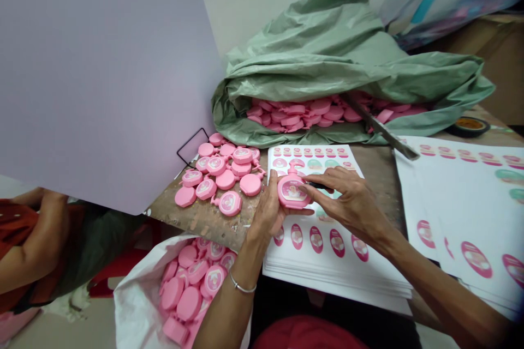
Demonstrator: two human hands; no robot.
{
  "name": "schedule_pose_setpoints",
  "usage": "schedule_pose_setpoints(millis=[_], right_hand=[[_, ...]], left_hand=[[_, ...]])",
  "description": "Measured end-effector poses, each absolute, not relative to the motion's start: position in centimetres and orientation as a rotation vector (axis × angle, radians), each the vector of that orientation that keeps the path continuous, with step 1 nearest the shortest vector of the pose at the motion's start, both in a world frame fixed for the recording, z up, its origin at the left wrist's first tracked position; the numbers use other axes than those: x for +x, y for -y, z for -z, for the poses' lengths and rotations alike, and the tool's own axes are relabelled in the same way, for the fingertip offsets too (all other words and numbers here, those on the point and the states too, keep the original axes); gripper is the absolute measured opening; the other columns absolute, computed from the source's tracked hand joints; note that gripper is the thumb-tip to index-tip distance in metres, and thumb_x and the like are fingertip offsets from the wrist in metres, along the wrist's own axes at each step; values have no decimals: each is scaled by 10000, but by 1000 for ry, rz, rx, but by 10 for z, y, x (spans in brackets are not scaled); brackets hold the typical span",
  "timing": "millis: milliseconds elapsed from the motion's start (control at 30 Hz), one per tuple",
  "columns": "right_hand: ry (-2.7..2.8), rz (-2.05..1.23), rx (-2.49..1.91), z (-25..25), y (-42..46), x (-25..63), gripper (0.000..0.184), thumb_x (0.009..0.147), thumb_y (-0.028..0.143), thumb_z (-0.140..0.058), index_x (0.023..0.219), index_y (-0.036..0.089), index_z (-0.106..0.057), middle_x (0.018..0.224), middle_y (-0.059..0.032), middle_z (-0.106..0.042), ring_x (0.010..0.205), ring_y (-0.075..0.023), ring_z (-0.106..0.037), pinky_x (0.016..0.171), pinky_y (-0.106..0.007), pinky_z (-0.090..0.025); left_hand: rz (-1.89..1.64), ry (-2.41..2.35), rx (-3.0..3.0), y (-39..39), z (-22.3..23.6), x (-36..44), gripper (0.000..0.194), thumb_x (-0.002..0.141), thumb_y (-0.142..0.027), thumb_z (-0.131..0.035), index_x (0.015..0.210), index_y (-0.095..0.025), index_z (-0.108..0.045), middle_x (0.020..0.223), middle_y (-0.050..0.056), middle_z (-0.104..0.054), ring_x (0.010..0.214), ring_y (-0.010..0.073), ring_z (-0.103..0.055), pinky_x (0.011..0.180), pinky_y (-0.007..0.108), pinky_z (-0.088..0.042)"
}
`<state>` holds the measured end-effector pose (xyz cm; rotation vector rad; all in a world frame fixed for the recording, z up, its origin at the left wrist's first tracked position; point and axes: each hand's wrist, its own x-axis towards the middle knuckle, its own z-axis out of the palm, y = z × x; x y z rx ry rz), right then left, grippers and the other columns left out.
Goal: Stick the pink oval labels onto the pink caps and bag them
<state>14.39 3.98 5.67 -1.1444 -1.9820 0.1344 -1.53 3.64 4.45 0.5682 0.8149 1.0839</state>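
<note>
My left hand (268, 212) cradles a flat pink plastic bottle-shaped piece (291, 191) with a printed oval label. My right hand (352, 202) pinches a slim dark tool (317, 185), its fingertips resting on the pink piece. Beneath both hands lies a stack of white sheets (323, 275) printed with pink oval labels. More pink pieces (216, 174) are scattered on a stained wooden board (200, 218) to the left. A white sack (135, 305) below it holds a heap of similar pieces (188, 294).
A green plastic bag (327, 60) full of pink pieces lies at the back, with a long metal blade (380, 128) across its mouth. Further label sheets (462, 212) and a tape roll (469, 126) sit right. A lilac board (102, 71) fills the upper left, above a co-worker's arm (36, 240).
</note>
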Motion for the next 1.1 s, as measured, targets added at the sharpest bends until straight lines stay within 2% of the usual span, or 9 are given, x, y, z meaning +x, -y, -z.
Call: schedule_pose_setpoints(millis=[333, 433, 500, 600, 733, 800, 933, 1000, 1100], right_hand=[[1971, -110, -1139, -57, -39, 143, 196, 879, 353, -614, 916, 202, -734, 696, -33, -669, 655, -173, -572, 685, -339, -423], [1977, -97, -1137, -57, -39, 143, 196, 878, 352, -621, 923, 197, -731, 690, -29, -661, 654, -169, -563, 689, -334, -409], [1995, -72, -1134, -58, -40, 144, 205, 884, 358, -616, 937, 196, -729, 695, -26, -656, 661, -166, -561, 693, -330, -397], [2085, 64, -1142, -62, -39, 147, 223, 910, 342, -578, 994, 187, -713, 729, -29, -657, 697, -174, -567, 713, -338, -373], [2146, 427, -1320, -67, -39, 154, 296, 932, 325, -523, 1107, 137, -671, 787, -77, -659, 763, -227, -567, 726, -376, -345], [2073, 492, -1426, -67, -40, 155, 342, 935, 351, -504, 1148, 127, -650, 802, -103, -655, 779, -251, -567, 707, -385, -348], [1934, 45, -1320, -52, -50, 146, 578, 865, 505, -572, 1327, 166, -502, 1088, -141, -665, 954, -279, -610, 772, -408, -455], [1871, -181, -1256, -39, -62, 144, 677, 806, 562, -621, 1351, 194, -461, 1209, -137, -633, 1045, -277, -611, 829, -419, -495], [1817, -194, -1331, -22, -95, 152, 648, 782, 572, -640, 1276, 169, -520, 1186, -147, -647, 1046, -284, -622, 846, -435, -510]], left_hand=[[-1085, -809, 545, -37, -47, -15, 525, 950, -539, -388, 1112, -117, -654, 1063, 140, -707, 975, 262, -679, 769, 417, -607], [-1071, -765, 583, -36, -48, -18, 508, 922, -552, -450, 1093, -119, -653, 1050, 135, -700, 976, 263, -672, 773, 416, -604], [-1055, -733, 657, -33, -49, -19, 432, 859, -496, -599, 1087, -132, -646, 1035, 116, -693, 960, 255, -671, 781, 413, -601], [-1036, -713, 742, -30, -50, -21, 415, 736, -308, -769, 1092, -155, -620, 1006, 73, -673, 919, 229, -669, 790, 409, -598], [-1043, -754, 743, -29, -50, -20, 397, 720, -223, -752, 1076, -139, -597, 984, 72, -652, 880, 211, -659, 753, 384, -597], [-1018, -781, 735, -29, -51, -19, 395, 730, -213, -729, 1088, -124, -588, 956, 84, -656, 860, 210, -662, 729, 351, -592], [-984, -794, 807, -24, -53, -14, 355, 745, -203, -701, 1083, -148, -608, 960, 68, -648, 857, 195, -652, 735, 322, -582], [-992, -785, 851, -20, -51, -15, 338, 741, -214, -711, 1064, -166, -625, 979, 55, -639, 860, 188, -641, 728, 313, -581], [-1022, -859, 807, -23, -45, -30, 373, 766, -314, -707, 1091, -156, -615, 940, 78, -663, 817, 211, -654, 669, 325, -577]])
